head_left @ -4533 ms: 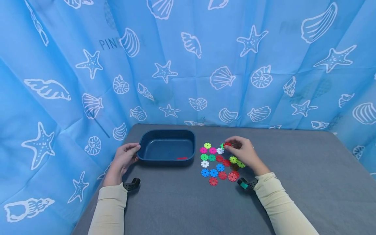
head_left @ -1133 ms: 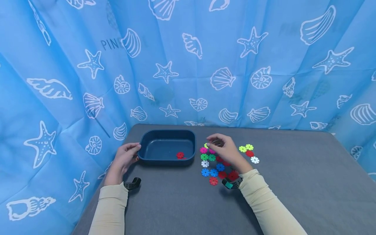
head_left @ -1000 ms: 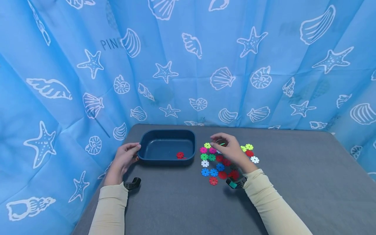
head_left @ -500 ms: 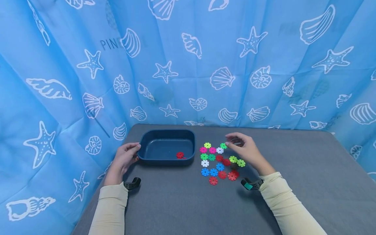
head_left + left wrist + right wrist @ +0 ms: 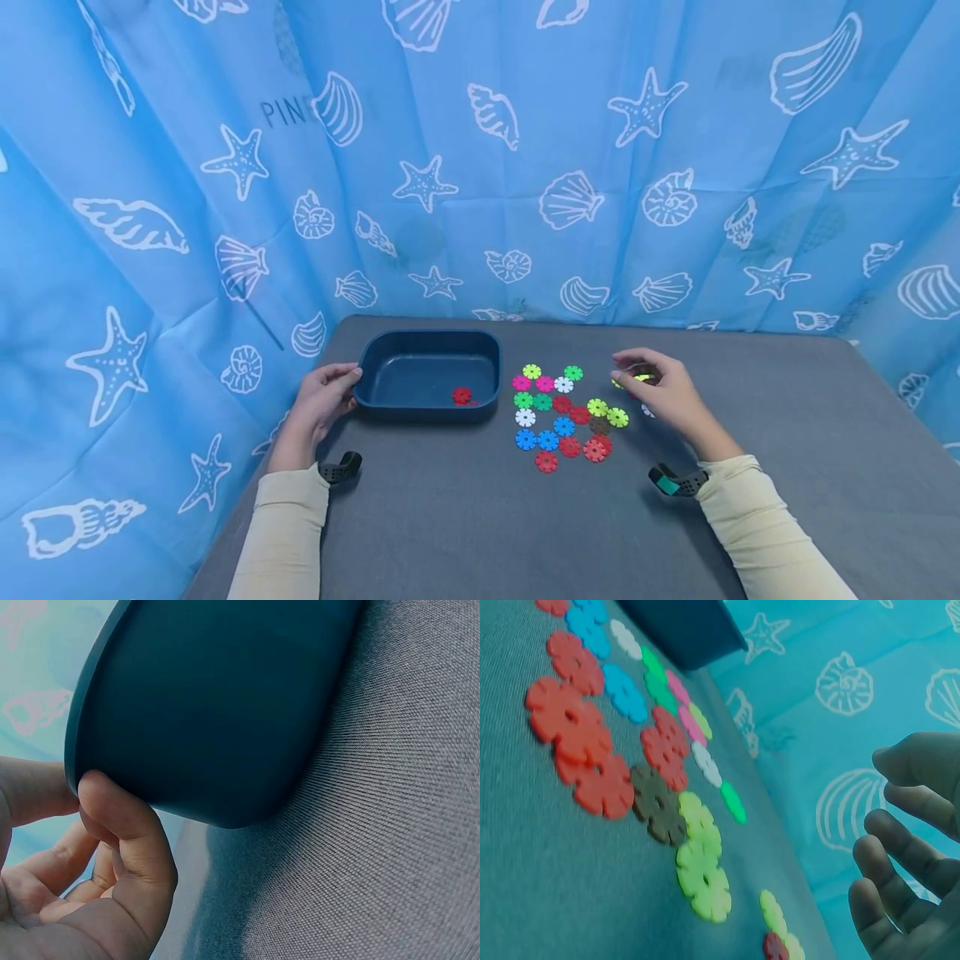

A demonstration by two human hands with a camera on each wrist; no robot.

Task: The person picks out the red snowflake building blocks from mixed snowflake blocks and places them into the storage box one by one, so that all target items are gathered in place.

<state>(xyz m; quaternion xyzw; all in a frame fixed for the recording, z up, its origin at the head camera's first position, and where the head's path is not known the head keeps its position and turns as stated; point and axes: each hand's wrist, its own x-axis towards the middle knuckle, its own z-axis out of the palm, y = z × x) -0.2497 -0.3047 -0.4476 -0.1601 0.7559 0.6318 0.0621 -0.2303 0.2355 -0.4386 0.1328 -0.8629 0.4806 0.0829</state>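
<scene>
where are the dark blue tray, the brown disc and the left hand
Dark blue tray (image 5: pixel 416 382), head view: bare inside floor.
Brown disc (image 5: pixel 664 813), right wrist view: near its middle.
Left hand (image 5: pixel 318 402), head view: middle of the hand.

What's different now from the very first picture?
One more red, flower-shaped plastic disc now shows in the dark blue, rounded rectangular plastic box, probably the disc the right hand was pinching. That hand moved right and now holds nothing visible. The left hand still grips the box, which stayed put; the multicoloured plastic discs to its right look unmoved.
</scene>
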